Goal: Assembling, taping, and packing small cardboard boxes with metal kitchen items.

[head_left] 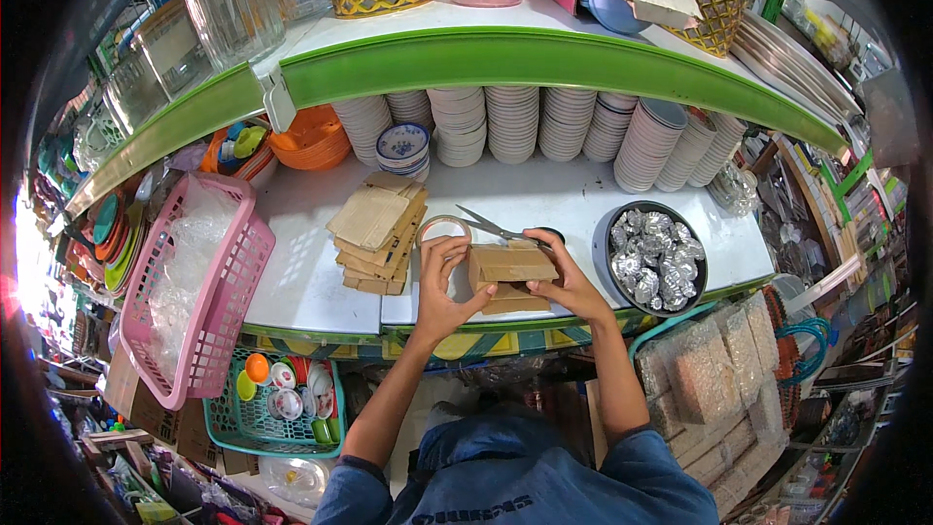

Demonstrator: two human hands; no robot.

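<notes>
A small brown cardboard box (512,270) sits at the front edge of the white shelf (554,192), held between both hands. My left hand (442,287) grips its left side, fingers curled over the top. My right hand (566,277) grips its right side, thumb along the front. A roll of tape (442,227) lies just behind my left hand. Scissors (494,227) lie open behind the box. A pile of flattened cardboard pieces (377,231) rests to the left of the tape.
A round dark tray of small foil moulds (654,255) stands to the right. A pink plastic basket (194,282) tilts at the left edge. Stacks of white bowls (544,122) line the back. A teal basket of small cups (282,406) sits below left; wrapped packs (719,369) below right.
</notes>
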